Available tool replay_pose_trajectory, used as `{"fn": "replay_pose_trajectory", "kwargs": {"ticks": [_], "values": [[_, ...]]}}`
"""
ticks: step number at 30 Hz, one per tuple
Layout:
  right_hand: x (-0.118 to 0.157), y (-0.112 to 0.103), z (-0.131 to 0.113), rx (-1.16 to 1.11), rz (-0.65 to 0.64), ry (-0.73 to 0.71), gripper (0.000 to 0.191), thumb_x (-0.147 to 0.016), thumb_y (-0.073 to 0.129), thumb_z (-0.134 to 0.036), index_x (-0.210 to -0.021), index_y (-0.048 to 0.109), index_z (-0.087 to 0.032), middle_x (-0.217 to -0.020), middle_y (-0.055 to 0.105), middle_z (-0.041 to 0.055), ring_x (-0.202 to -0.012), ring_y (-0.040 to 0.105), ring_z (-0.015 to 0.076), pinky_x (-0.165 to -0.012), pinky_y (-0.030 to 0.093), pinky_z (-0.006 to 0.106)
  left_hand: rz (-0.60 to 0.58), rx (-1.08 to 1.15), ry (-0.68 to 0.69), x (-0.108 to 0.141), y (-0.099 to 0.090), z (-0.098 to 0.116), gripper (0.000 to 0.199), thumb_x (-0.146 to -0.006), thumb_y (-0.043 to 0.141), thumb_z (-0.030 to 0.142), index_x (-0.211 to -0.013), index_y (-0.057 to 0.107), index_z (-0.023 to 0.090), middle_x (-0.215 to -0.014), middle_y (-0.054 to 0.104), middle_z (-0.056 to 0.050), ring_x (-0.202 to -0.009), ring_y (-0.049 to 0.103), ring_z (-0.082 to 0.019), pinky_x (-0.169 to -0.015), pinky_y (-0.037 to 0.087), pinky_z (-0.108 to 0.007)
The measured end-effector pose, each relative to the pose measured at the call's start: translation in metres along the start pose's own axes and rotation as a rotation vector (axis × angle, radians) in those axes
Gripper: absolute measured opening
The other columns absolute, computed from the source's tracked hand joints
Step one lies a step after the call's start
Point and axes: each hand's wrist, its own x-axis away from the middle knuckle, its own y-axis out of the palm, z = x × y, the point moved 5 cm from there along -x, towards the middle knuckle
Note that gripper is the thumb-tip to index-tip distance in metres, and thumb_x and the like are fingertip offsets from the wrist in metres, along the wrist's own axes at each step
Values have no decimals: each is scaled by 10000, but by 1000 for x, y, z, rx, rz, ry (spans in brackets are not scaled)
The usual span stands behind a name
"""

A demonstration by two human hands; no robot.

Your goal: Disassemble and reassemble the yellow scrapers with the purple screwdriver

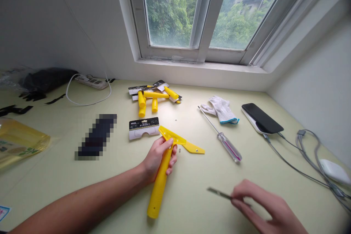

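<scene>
The yellow plastic scraper (160,182) is gripped by the curled fingers (168,145) of the left hand (156,157). Right of the scraper, a screwdriver (223,135) is laid farther off, and a narrow metal blade (219,193) is pinched in the fingertips (235,198) of the right hand (267,204).

The scraper (160,182) is bright yellow plastic, and the tabletop (189,204) beneath it is pale green. The screwdriver (229,147) has a clear handle with a magenta stripe, the work glove (221,109) is white with a blue-edged cuff, and the packaging card (144,128) is black above and white below. The blade (218,192) is dull grey.
</scene>
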Motion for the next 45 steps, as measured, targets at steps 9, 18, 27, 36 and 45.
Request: {"fn": "replay_pose_trajectory", "kwargs": {"ticks": [9, 18, 27, 36, 45], "values": [[-177, -2, -4, -460, -11, 86, 258, -798, 665, -421, -871, 665, -174, -808, 662, 34, -736, 587, 156, -660, 469, 270, -53, 31, 56, -18, 23, 5, 231, -879, 522, 409, -886, 440, 193, -797, 496, 14, -471, 465, -71, -299, 373, -165], [-185, 22, 7, -545, -178, 133, 290, -787, 681, -419, -910, 673, -156, -766, 629, 28, -700, 542, 137, -637, 437, 264, -43, 71, 42, -22, 16, -2, 234, -886, 521, 405, -877, 455, 181, -775, 516, 2, -434, 473, -75, -279, 359, -173], [-182, 19, 1, -619, -383, 121, 178, -831, 592, -296, -914, 659, -154, -711, 580, 1, -638, 498, 108, -568, 381, 227, -42, 74, -8, -21, 14, -7, 242, -872, 546, 411, -878, 457, 185, -766, 518, 3, -423, 475, -76, -280, 375, -184], [-179, -4, 11, -622, -533, 72, 374, -844, 458, -232, -1132, 687, -164, -1142, 675, 85, -967, 597, 186, -780, 462, 293, -69, 33, -4, -18, 15, -5, 238, -887, 519, 401, -843, 466, 173, -783, 515, 0, -431, 478, -68, -294, 401, -179], [-181, -18, -1, -238, -212, 1, 282, -829, 617, -426, -890, 721, -170, -935, 650, 73, -790, 584, 160, -698, 459, 286, -118, -10, -22, -17, 20, -6, 257, -891, 515, 411, -822, 481, 166, -777, 516, -4, -432, 487, -72, -292, 401, -178]]}}
